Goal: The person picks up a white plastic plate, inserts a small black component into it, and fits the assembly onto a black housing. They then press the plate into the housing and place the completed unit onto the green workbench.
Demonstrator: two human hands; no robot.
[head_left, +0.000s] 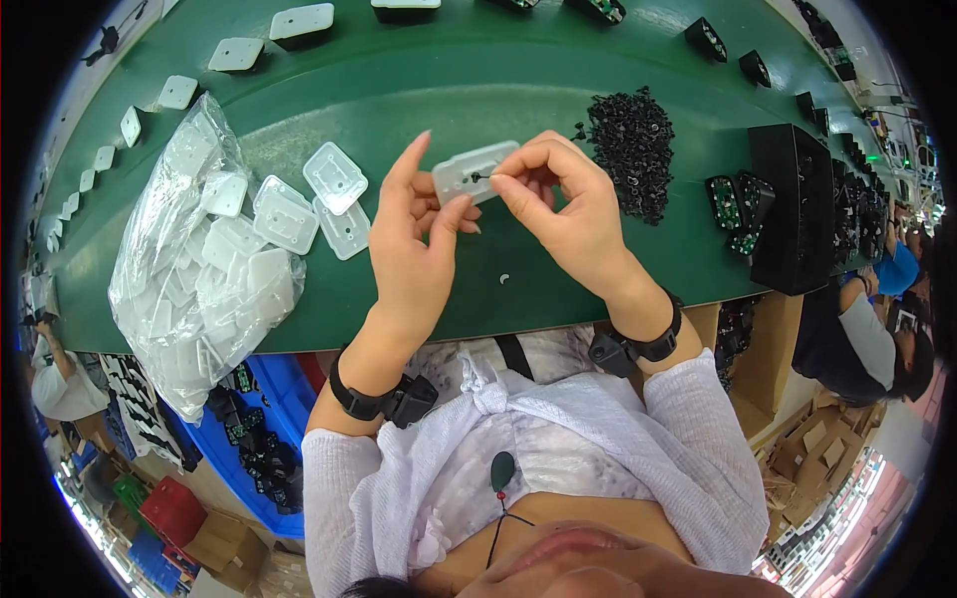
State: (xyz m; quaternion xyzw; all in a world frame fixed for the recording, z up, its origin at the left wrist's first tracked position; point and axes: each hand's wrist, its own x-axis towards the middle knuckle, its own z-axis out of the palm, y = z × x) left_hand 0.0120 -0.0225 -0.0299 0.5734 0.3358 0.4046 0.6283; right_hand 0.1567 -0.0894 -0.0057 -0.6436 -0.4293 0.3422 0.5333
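Above the green table, my left hand [419, 204] grips a white translucent plastic cover [455, 177] by its left end and lower edge. My right hand [563, 189] pinches a small black part [482, 177] against the middle of that cover; my fingertips hide some of it. To the right of my right hand lies a pile of small black parts [633, 149]. Left of my left hand rest several loose white covers [336, 179], beside a clear plastic bag [189, 269] full of more covers.
A black box [788, 204] stands at the right, with green circuit boards in black housings [738, 204] beside it. White-topped units [236, 54] line the table's far edge. Below the table at left is a blue bin [284, 389]; a co-worker [867, 339] sits at right.
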